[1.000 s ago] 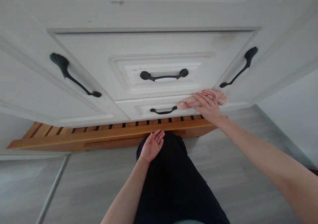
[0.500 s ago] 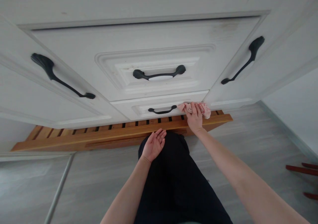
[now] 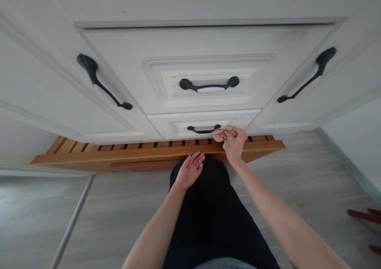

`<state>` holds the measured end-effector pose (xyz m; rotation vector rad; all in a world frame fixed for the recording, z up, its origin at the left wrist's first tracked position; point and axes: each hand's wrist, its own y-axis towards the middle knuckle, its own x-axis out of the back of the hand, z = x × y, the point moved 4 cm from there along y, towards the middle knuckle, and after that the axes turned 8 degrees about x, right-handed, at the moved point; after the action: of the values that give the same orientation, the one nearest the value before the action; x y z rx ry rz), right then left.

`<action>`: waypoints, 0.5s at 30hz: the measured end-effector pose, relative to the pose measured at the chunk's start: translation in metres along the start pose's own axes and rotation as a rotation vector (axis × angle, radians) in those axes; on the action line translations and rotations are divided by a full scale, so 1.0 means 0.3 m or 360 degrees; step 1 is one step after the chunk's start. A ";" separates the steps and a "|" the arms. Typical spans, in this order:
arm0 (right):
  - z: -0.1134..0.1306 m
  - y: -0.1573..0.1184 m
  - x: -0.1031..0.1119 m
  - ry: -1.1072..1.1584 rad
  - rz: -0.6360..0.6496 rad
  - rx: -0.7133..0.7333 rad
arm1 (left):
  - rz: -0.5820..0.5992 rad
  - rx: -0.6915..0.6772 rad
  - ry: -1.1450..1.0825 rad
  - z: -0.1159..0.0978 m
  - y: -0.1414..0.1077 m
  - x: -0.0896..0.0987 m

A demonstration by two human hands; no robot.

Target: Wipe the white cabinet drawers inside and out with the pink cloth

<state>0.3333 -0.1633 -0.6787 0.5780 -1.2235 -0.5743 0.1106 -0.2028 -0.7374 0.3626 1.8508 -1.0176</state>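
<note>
My right hand (image 3: 235, 144) holds a bunched pink cloth (image 3: 218, 134) against the lower white drawer (image 3: 178, 128), just right of its small black handle (image 3: 204, 130). Part of the cloth is hidden under the fingers. My left hand (image 3: 191, 171) rests palm up by my knee, fingers spread a little and holding nothing, close to the front edge of the wooden slatted bench (image 3: 143, 154). Above the lower drawer is a larger drawer (image 3: 208, 42) with a black and white handle (image 3: 210, 87). Faint brownish marks show on its face.
Cabinet doors with long black handles (image 3: 104, 87) (image 3: 311, 78) flank the drawers. My dark-trousered legs (image 3: 205, 217) are below the bench on the grey floor (image 3: 127, 209). A metal floor strip (image 3: 73, 221) lies at left; reddish-brown legs (image 3: 363, 216) stand at right.
My right hand has gathered the cloth into a tighter bunch beside the small handle. The view has shifted, so the cabinet appears further right. My left hand stays by the knee.
</note>
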 end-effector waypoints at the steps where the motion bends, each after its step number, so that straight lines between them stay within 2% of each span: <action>1: 0.034 -0.002 -0.020 0.0014 -0.0011 -0.0108 | 0.0003 -0.0005 -0.0004 0.002 0.000 0.000; 3: 0.120 -0.011 -0.067 0.0043 0.0030 -0.0207 | 0.0010 -0.0005 -0.0010 0.006 0.001 0.000; 7: 0.342 -0.021 -0.153 0.0167 0.0289 0.0015 | 0.0020 -0.0008 -0.0038 0.004 0.004 0.007; 9: 0.457 -0.012 -0.191 0.0263 0.0478 0.0234 | 0.0022 -0.0035 -0.0068 -0.002 0.006 0.010; 12: 0.625 0.023 -0.244 0.0451 0.0704 0.0692 | 0.0019 -0.0083 -0.0111 -0.012 0.006 0.013; 15: 0.742 0.068 -0.302 0.0576 0.0922 0.1125 | 0.0014 -0.0075 -0.0122 -0.015 0.007 0.015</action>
<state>0.0985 -0.1087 -0.6744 0.8228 -1.1553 0.4629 0.1070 -0.1990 -0.7414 0.2994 1.7995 -0.9672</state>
